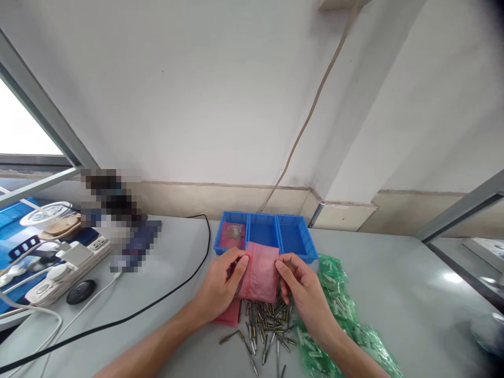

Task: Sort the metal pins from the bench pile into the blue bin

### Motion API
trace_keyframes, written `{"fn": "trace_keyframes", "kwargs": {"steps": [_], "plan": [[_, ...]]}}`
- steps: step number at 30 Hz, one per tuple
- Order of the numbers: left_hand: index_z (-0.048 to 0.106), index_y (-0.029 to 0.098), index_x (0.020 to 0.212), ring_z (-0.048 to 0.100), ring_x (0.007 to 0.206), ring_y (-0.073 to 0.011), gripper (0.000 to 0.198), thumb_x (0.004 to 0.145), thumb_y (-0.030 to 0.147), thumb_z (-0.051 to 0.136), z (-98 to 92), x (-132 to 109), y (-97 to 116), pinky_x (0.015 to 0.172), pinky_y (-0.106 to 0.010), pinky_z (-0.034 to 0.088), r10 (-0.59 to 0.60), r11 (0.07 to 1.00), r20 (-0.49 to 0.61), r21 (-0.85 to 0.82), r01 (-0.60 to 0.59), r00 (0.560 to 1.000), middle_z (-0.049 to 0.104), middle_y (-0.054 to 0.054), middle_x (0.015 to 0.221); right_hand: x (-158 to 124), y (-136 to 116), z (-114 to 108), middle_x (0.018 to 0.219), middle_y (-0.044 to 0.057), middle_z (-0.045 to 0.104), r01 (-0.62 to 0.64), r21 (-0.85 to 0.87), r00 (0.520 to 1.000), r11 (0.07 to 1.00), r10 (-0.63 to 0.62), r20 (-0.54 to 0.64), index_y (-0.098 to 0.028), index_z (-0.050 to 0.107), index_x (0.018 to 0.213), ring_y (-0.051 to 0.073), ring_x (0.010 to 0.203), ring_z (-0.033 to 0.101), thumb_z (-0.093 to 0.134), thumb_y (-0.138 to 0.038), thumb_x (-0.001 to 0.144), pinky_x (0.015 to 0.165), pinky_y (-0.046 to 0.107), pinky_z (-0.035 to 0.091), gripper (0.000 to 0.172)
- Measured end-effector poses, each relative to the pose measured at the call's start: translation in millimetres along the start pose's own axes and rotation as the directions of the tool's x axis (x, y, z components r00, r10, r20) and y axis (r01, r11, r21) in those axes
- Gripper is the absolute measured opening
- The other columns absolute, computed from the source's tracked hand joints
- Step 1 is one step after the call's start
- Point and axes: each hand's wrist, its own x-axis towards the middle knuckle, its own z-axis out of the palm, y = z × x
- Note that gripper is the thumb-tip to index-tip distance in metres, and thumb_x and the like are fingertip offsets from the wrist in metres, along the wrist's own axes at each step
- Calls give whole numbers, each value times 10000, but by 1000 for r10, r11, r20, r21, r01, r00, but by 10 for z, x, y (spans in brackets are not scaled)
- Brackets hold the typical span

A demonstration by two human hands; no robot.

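Observation:
A pink zip-lock bag [263, 273] is stretched flat between my two hands, above the table. My left hand [225, 279] pinches its left edge near the red seal strip, thumb on top. My right hand [300, 281] grips the right edge between thumb and fingers. Whether the bag holds anything cannot be made out. Beneath it lies a loose pile of metal rivet-like pins [262, 328], partly covered by the bag. Another pink bag [229, 314] lies on the table below my left hand.
Three blue bins [297, 242] stand behind my hands; the left one holds a pink bag with something greyish. Green plastic packs [346, 325] lie at the right. A black cable [157, 300], a power strip [51, 286] and a black oval object [81, 292] are at the left.

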Motion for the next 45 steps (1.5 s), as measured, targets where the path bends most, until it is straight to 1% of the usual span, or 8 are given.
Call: {"fn": "trace_keyframes", "kwargs": {"steps": [6, 12, 19, 23, 32, 38, 41, 45], "plan": [[747, 209, 1140, 573, 1333, -269, 251, 1099, 240, 502, -72, -23, 17, 1110, -443, 519, 272, 948, -32, 183, -262, 962, 528, -119, 1568, 18, -10, -9, 534, -78, 492, -68, 92, 996, 993, 74, -59, -214, 685, 949, 104, 439, 412, 764, -660, 890, 428, 219, 368, 456], [728, 203, 1187, 552, 1375, -293, 250, 1028, 114, 557, -92, -21, -26, 1146, -486, 492, 509, 808, 116, 277, -520, 853, 718, -107, 1377, 29, 21, -6, 581, -66, 514, -119, 195, 989, 974, 134, -67, -221, 718, 1004, 93, 473, 385, 836, -619, 840, 419, 197, 330, 447], [706, 245, 1266, 681, 1155, -233, 237, 1098, 252, 538, -113, 60, -168, 1042, -409, 558, 216, 962, -106, 194, -193, 971, 740, -83, 1235, 29, 1, 6, 777, 22, 689, -123, 275, 989, 954, 140, -46, -213, 726, 1029, 99, 526, 437, 811, -604, 870, 411, 196, 352, 431], [700, 233, 1276, 675, 1144, -253, 256, 1098, 350, 559, -240, 153, -313, 1008, -429, 569, 67, 977, -256, 213, -12, 964, 729, -91, 1247, 35, 27, -7, 789, 14, 667, -117, 266, 991, 957, 132, -37, -211, 726, 1011, 98, 531, 445, 802, -587, 887, 410, 198, 350, 403], [722, 247, 1274, 567, 1276, -291, 280, 1098, 345, 527, -246, 178, -607, 1128, -517, 482, 85, 930, -243, 369, 11, 966, 719, -86, 1254, -12, 59, 4, 809, 9, 680, 13, -150, 998, 989, -4, 62, -225, 688, 997, 121, 529, 460, 580, -614, 1030, 464, 252, 372, 405], [715, 261, 1286, 542, 1324, -301, 286, 1108, 330, 503, -201, 167, -643, 1138, -528, 460, 109, 890, -211, 455, -1, 971, 738, -68, 1266, -116, 3, 45, 971, 40, 702, 442, -584, 894, 681, -277, 353, -253, 733, 1026, 228, 946, 612, 489, -289, 1122, 931, 399, 481, 266], [716, 251, 1261, 541, 1317, -319, 268, 1102, 324, 513, -195, 162, -632, 1135, -555, 444, 150, 843, -190, 537, -25, 970, 739, -77, 1250, -163, -17, 68, 1068, 66, 682, 566, -644, 823, 515, -300, 483, -263, 751, 1091, 255, 1012, 587, 516, -211, 1102, 956, 440, 490, 240], [716, 225, 1223, 486, 1376, -342, 276, 1112, 344, 492, -199, 157, -591, 1152, -580, 425, 195, 773, -182, 633, -37, 964, 619, -121, 1438, -197, -30, 86, 1160, 85, 673, 591, -708, 806, 386, -240, 542, -293, 762, 1152, 294, 1068, 572, 579, -228, 1079, 939, 483, 512, 207]]}}
